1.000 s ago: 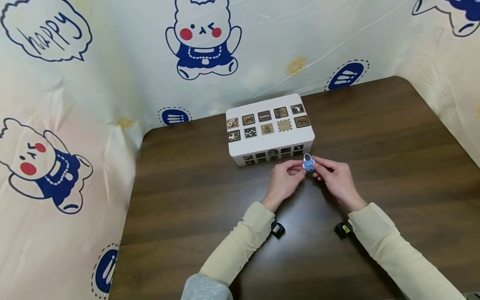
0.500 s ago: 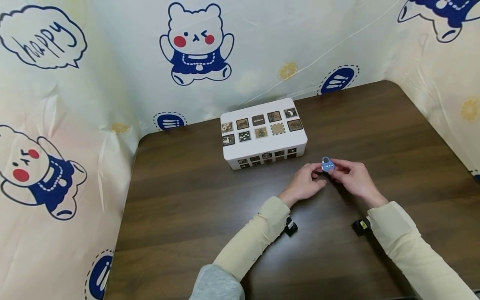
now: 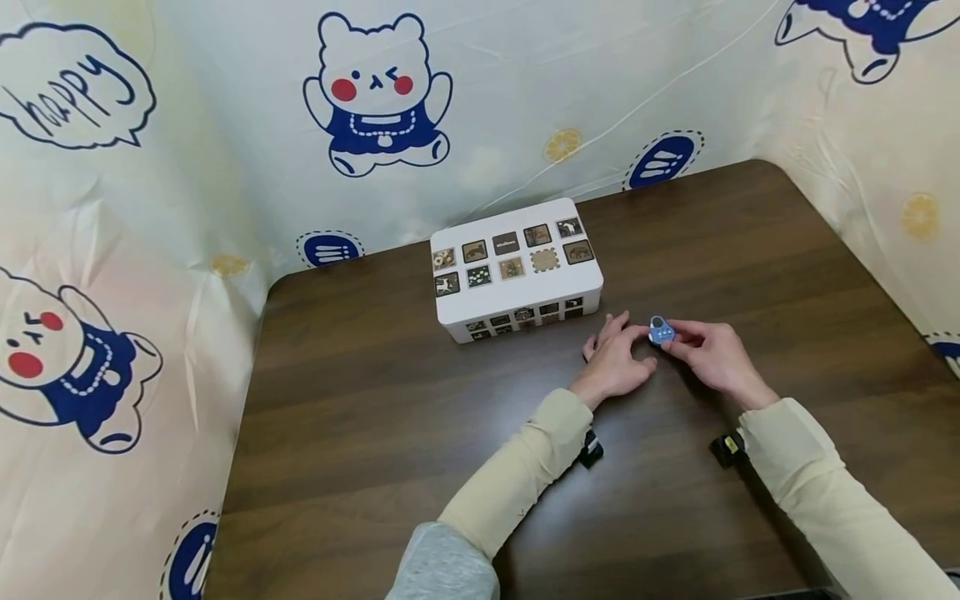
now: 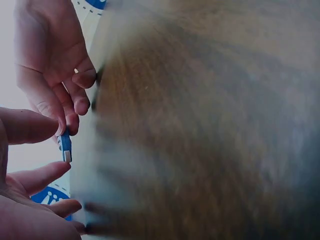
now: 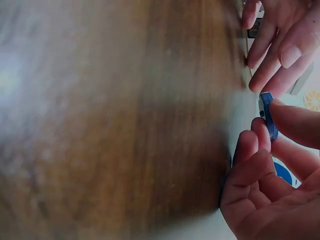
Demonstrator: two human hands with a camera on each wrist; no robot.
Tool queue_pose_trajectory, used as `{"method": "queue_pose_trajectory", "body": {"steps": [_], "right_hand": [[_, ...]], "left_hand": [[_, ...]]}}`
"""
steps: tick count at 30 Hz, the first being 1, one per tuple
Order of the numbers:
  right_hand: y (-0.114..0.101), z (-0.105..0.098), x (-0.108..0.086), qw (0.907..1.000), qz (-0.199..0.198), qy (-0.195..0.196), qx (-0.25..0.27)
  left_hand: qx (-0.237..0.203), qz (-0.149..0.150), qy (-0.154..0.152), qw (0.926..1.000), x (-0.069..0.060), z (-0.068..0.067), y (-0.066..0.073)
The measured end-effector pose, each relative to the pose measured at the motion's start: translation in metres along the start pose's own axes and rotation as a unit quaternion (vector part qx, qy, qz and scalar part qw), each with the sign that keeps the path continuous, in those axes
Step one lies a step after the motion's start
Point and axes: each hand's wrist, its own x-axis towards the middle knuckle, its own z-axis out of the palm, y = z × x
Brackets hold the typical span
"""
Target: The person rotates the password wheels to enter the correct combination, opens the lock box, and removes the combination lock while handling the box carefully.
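Observation:
A small blue combination padlock (image 3: 661, 332) with a looped shackle and number wheels is held up over the table. My right hand (image 3: 716, 358) pinches it between thumb and fingers; in the right wrist view the padlock (image 5: 269, 116) shows edge-on under the thumb. My left hand (image 3: 615, 360) has its fingers spread, with the index fingertip against the padlock's side or very near it. In the left wrist view the left thumb (image 4: 30, 126) stands off from the padlock (image 4: 66, 146).
A white rectangular box (image 3: 517, 268) printed with small square pictures stands behind the hands, near the back edge of the dark wooden table (image 3: 360, 417). A patterned curtain (image 3: 495, 108) hangs behind and along the sides.
Both hands have moved right with the padlock, away from the box front. The left hand's fingers have spread out from their earlier hold. The shackle loop looks shorter in the head view.

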Motion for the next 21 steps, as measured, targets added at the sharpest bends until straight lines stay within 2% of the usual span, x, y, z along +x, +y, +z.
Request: {"method": "queue_pose_trajectory", "body": {"steps": [12,18,21], "right_hand": [[0.009,-0.002,0.002,0.9980,-0.022,0.021,-0.055],[0.010,-0.005,0.002,0.9956,-0.046,0.035,-0.074],[0.010,-0.007,0.003,0.9953,-0.046,0.033,-0.079]], "left_hand": [[0.045,0.004,-0.001,0.9990,0.004,0.014,0.004],[0.081,0.006,-0.010,0.9967,0.006,0.020,0.010],[0.094,0.007,-0.017,0.9954,0.007,0.022,0.011]]}}
